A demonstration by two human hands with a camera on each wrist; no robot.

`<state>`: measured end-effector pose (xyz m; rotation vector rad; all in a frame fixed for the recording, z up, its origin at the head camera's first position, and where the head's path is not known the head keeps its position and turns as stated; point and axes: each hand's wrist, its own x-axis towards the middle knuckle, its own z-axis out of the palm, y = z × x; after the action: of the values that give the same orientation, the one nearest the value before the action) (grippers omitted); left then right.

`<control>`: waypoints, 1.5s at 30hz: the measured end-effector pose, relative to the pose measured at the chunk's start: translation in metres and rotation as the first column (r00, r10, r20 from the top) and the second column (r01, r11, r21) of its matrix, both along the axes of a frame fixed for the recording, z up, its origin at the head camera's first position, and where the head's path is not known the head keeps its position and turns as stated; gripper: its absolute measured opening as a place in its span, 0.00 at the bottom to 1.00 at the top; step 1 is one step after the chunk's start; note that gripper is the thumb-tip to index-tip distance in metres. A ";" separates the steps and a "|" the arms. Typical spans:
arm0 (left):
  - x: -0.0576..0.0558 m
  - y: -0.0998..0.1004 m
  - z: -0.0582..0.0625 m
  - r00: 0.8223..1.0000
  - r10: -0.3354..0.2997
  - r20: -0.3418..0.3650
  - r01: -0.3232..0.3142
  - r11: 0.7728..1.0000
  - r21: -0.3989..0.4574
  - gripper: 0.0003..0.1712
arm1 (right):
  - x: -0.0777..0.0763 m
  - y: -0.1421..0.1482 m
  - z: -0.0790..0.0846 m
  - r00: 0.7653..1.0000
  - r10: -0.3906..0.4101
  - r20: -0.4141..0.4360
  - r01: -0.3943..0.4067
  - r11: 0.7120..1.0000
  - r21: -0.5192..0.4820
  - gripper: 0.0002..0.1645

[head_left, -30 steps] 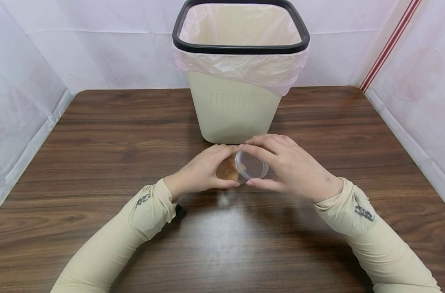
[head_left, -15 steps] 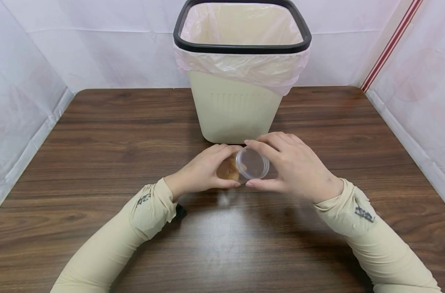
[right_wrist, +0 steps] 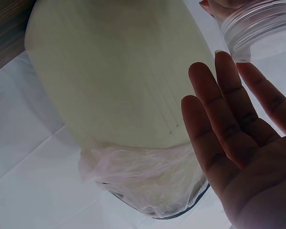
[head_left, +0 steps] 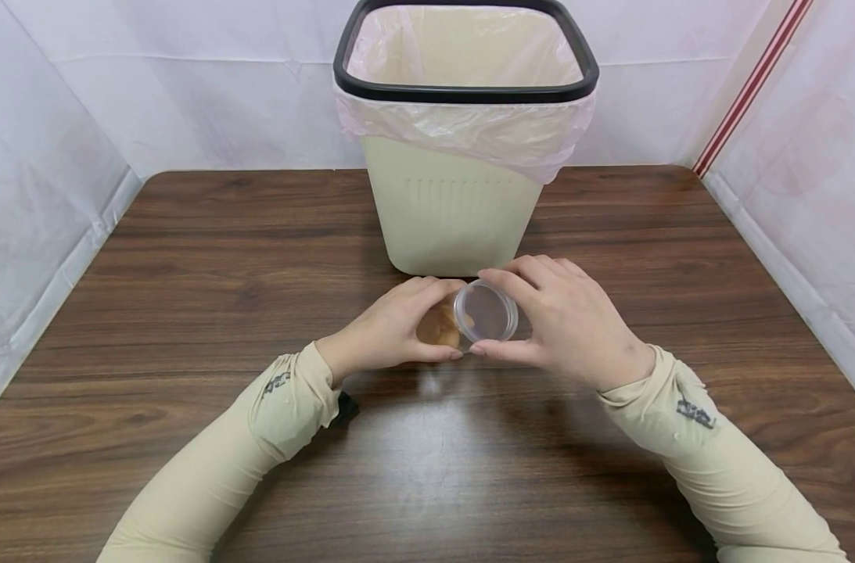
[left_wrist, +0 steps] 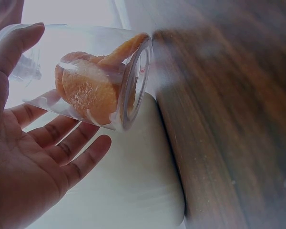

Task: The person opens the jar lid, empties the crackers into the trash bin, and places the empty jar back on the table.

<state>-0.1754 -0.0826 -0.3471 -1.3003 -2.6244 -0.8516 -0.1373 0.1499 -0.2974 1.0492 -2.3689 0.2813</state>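
A clear jar (left_wrist: 93, 40) stands at the middle of the table, close to the front of the bin. Orange peel pieces (left_wrist: 88, 90) lie near its base. My left hand (head_left: 395, 324) grips the jar's side with thumb and fingers, the other fingers spread loosely behind it. At the jar's clear round top (head_left: 485, 313), my right hand (head_left: 571, 328) holds the edge between thumb and forefinger. Its other fingers extend beyond the top in the right wrist view, where the ribbed ring (right_wrist: 257, 26) of the jar's top shows at the upper right.
Right behind the hands rises a cream bin (head_left: 462, 219) with a black rim (head_left: 462, 95) and a pinkish plastic liner (head_left: 469, 129). It stands on the dark wood table (head_left: 258, 258). White sheeting (head_left: 223, 109) hangs at the back and both sides.
My right forefinger has shifted slightly back and to the right around the edge of the jar's top. The left hand keeps its place on the jar.
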 end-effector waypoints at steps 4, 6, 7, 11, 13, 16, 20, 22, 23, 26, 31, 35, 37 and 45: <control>-0.001 0.001 0.000 1.000 -0.001 -0.006 0.001 1.000 -0.001 0.40 | -0.001 -0.001 -0.001 1.000 0.004 -0.013 -0.004 1.000 0.001 0.41; -0.001 0.001 0.000 1.000 -0.002 -0.010 0.002 1.000 -0.002 0.40 | -0.001 -0.001 -0.002 1.000 0.006 -0.014 -0.006 1.000 0.002 0.41; -0.001 0.001 0.000 1.000 -0.002 -0.011 0.002 1.000 -0.002 0.40 | -0.001 -0.001 -0.002 1.000 0.007 -0.012 -0.007 1.000 0.003 0.40; -0.001 0.001 0.000 1.000 -0.003 -0.013 0.003 1.000 -0.003 0.40 | -0.001 -0.001 -0.001 1.000 0.017 -0.001 -0.017 1.000 0.004 0.40; 0.000 0.001 0.000 1.000 -0.003 -0.013 0.003 1.000 -0.002 0.40 | -0.001 -0.001 -0.001 1.000 0.024 0.002 -0.024 1.000 0.006 0.40; 0.000 0.001 0.000 1.000 -0.001 -0.010 0.000 1.000 -0.003 0.40 | -0.001 -0.001 -0.001 0.999 0.038 0.000 -0.038 0.999 0.003 0.39; 0.000 0.001 0.001 1.000 0.005 0.000 -0.005 1.000 -0.006 0.40 | -0.001 -0.001 -0.001 0.998 0.056 -0.006 -0.056 0.998 0.001 0.39; 0.001 0.001 0.001 1.000 0.008 0.004 -0.008 1.000 -0.007 0.40 | -0.002 -0.001 -0.001 0.998 0.065 -0.007 -0.065 0.998 0.002 0.39; 0.001 0.001 0.001 1.000 0.008 0.004 -0.008 1.000 -0.007 0.40 | -0.002 -0.001 -0.001 0.998 0.068 -0.006 -0.068 0.998 0.003 0.39; 0.001 0.001 0.002 1.000 0.007 0.004 -0.007 1.000 -0.007 0.40 | -0.002 0.000 -0.001 0.997 0.078 -0.004 -0.078 0.997 0.008 0.39; 0.001 0.000 0.002 1.000 0.007 0.004 -0.007 1.000 -0.007 0.40 | -0.002 0.000 0.000 0.996 0.091 0.006 -0.091 0.996 0.018 0.39; 0.001 0.000 0.002 1.000 0.006 0.007 -0.006 1.000 -0.008 0.40 | -0.002 0.000 0.001 0.995 0.097 0.019 -0.098 0.995 0.023 0.39; 0.001 0.000 0.002 1.000 0.005 0.007 -0.005 1.000 -0.007 0.40 | -0.002 0.001 0.001 0.995 0.101 0.024 -0.101 0.995 0.025 0.39; 0.002 0.001 0.003 1.000 0.006 0.007 -0.006 1.000 -0.008 0.40 | -0.003 0.002 0.001 0.993 0.115 0.032 -0.116 0.993 0.024 0.38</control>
<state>-0.1731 -0.0821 -0.3443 -1.2930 -2.6388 -0.8468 -0.1403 0.1516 -0.2960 1.2049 -2.3482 0.3117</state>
